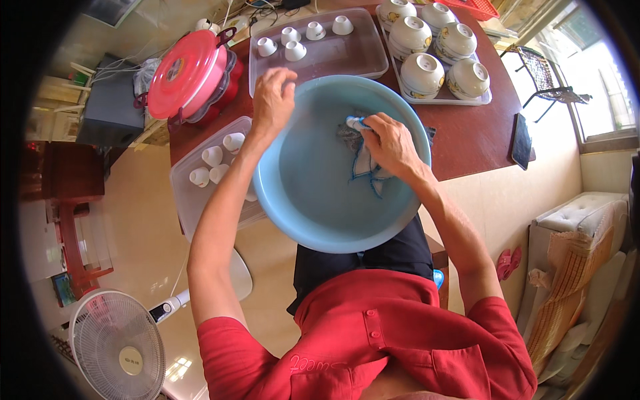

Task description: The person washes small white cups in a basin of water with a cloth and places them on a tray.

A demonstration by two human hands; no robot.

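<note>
A large light-blue plastic basin (300, 210) with water in it stands in front of me, across the table's near edge. Inside it, my right hand (392, 145) grips a white cloth with blue stitched edging (365, 162), whose corners hang into the water. Some grey mesh (347, 135) shows beside the cloth. My left hand (274, 102) is raised at the basin's upper left rim with thumb and fingers apart, and I see nothing in it. Just beyond it lies a clear plastic tray (345, 52) holding several small white cups (295, 51), bottoms up.
At the left, another plastic tray (182, 175) holds white cups (212, 156), partly behind my left forearm. Stacked upturned bowls (422, 75) fill a tray at the back right. A pink lidded pan (185, 75) and a phone (521, 140) sit on the table (475, 140). A fan (117, 345) stands lower left.
</note>
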